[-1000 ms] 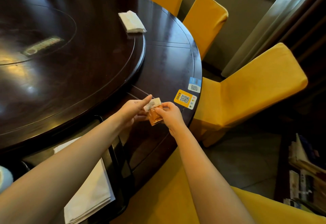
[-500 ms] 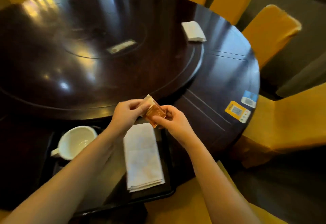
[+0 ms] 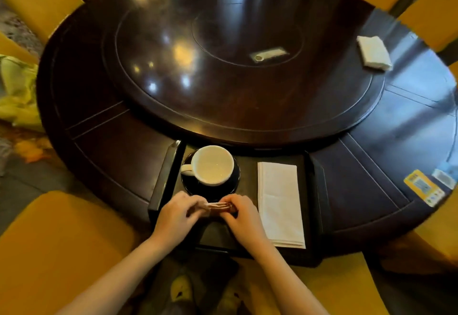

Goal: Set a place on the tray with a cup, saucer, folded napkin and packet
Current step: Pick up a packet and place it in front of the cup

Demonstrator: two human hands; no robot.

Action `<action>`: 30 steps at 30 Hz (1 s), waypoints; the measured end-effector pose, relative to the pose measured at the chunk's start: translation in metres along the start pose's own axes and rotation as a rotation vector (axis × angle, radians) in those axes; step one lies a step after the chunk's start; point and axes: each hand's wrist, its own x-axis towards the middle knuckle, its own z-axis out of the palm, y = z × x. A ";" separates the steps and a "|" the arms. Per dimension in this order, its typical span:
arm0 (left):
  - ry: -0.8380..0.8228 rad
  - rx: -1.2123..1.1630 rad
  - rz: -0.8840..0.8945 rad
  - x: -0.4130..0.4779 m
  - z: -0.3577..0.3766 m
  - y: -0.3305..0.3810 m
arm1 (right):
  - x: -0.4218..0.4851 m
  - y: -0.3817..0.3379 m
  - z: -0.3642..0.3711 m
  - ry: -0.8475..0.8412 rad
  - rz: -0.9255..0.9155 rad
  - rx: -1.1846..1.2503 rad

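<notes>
Whereas half a second ago the packet [image 3: 219, 206] was held up over the far end of the napkin [image 3: 280, 203], it is now low over the near part of the tray [image 3: 163, 173], just in front of the saucer [image 3: 210, 189]. The left hand [image 3: 179, 213] and right hand [image 3: 244, 218] each pinch one end of it with curled fingers; whether it already touches the tray floor I cannot tell. That descent suggests the last item is about to be laid down, since the cup [image 3: 213, 164] already sits on the saucer and the napkin lies folded to their right.

The packet looks like a small, flat sachet of glossy amber film, thin and crinkly at its edges. The cup is smooth white glazed ware, round and wide-mouthed, its handle pointing left. Its saucer is a dark, shiny disc. The napkin is a long white rectangle, matte and softly layered. The tray is dark and rectangular with raised, sloping walls, sitting at the near edge of the polished round wooden bench [image 3: 223, 66].
</notes>
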 end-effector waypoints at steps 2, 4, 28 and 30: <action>-0.060 -0.045 0.004 -0.004 0.004 -0.005 | -0.003 0.001 0.009 0.006 0.027 -0.056; -0.127 -0.082 -0.003 -0.005 0.010 -0.008 | -0.004 0.003 0.016 -0.021 0.074 -0.095; -0.419 -0.162 -0.295 0.022 0.010 -0.021 | -0.001 0.004 0.034 0.042 0.484 0.142; -0.376 -0.159 -0.353 0.020 0.013 -0.019 | 0.000 0.002 0.037 0.065 0.504 0.123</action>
